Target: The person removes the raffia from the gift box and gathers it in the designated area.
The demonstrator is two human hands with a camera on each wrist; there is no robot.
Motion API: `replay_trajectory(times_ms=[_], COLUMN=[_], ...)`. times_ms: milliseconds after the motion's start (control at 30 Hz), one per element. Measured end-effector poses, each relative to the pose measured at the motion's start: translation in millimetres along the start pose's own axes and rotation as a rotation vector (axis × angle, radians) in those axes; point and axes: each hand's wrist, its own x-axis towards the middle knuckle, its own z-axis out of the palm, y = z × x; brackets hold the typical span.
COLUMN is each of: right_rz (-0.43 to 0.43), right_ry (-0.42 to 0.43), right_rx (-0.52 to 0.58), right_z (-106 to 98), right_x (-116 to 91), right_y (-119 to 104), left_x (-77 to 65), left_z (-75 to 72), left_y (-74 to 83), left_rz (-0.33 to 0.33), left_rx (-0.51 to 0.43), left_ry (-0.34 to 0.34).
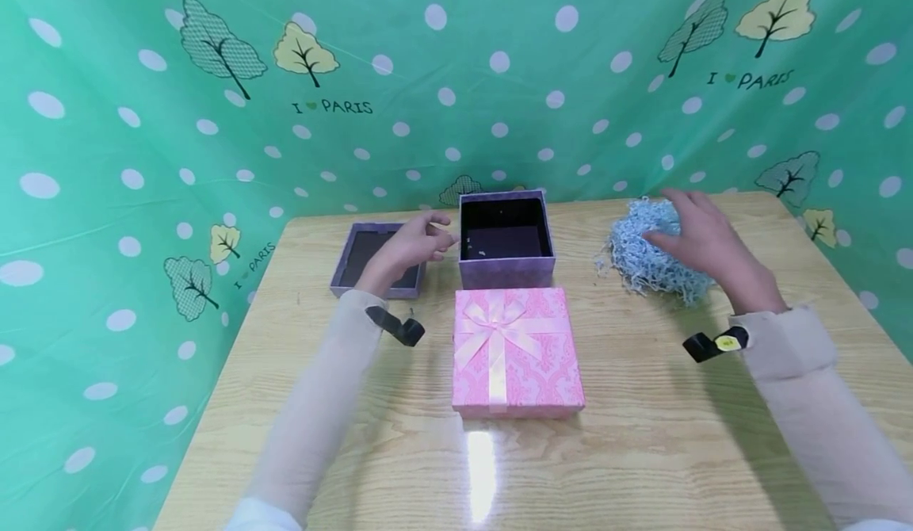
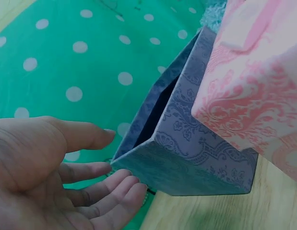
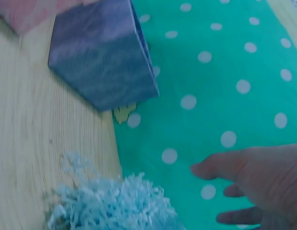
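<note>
My left hand (image 1: 418,246) is held over the shallow purple lid (image 1: 345,265), fingers relaxed, close to the left side of the deep purple box (image 1: 506,271). In the left wrist view its fingertips come near a corner of that patterned box (image 2: 201,153); whether they touch it I cannot tell. The box stands upright with its dark inside showing and a few pale shreds in it. My right hand (image 1: 702,242) hovers at a heap of light blue shredded paper (image 1: 642,250), thumb and fingers spread. Nothing is in its grasp in the right wrist view, where the shredded paper (image 3: 119,203) lies below.
A pink gift box (image 1: 528,364) with a ribbon bow stands in front of the purple box. All of it is on a wooden table (image 1: 628,452). A green dotted cloth (image 1: 442,63) hangs along the back and left side.
</note>
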Motion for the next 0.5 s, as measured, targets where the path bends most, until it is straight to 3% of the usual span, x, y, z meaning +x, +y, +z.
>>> replay_trajectory(times_ms=[267, 500], right_rz=[-0.101, -0.109], right_ry=[-0.002, -0.067], right_rx=[0.238, 0.347], right_z=[6, 22], right_x=[-16, -32], right_y=[-21, -40], left_x=[-29.7, -48.5], left_z=[-2.6, 5.4], left_y=[-1.3, -15.6], left_rz=[0.045, 0.068], left_rx=[0.149, 0.088], left_ry=[-0.030, -0.072])
